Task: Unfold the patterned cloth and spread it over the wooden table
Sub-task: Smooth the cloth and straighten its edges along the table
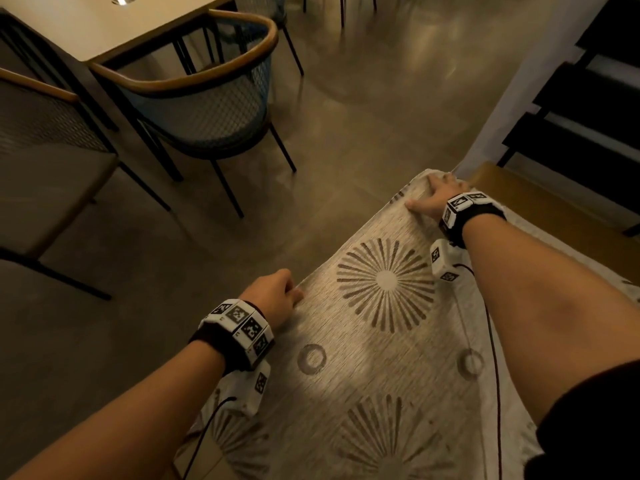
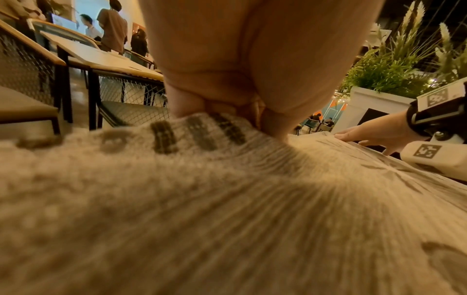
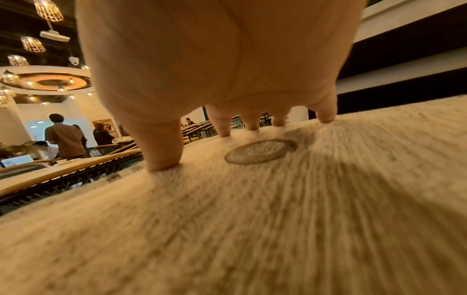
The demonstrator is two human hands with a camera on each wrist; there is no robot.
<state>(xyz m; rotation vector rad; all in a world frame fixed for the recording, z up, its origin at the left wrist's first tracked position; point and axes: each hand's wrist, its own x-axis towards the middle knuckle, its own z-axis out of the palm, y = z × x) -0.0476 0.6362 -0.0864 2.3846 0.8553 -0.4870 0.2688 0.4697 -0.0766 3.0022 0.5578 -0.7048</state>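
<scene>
The patterned cloth [image 1: 381, 358] is beige with dark sunburst and ring motifs and lies spread over the wooden table [image 1: 540, 195], whose bare top shows at the far right. My left hand [image 1: 277, 296] pinches the cloth's left edge, fingers curled under the hem and thumb on top; the left wrist view shows this grip on the cloth [image 2: 227, 199] by my left hand [image 2: 227, 111]. My right hand [image 1: 433, 199] lies flat near the far corner. Its spread fingertips [image 3: 164, 161] press down on the cloth [image 3: 278, 219].
A mesh-backed chair [image 1: 207, 109] with a wooden rail stands on the floor to the left, beside another table [image 1: 114, 26]. Dark shelving [image 1: 588, 109] rises at the right. People [image 3: 65, 137] stand far off, and a white planter [image 2: 374, 107] holds plants.
</scene>
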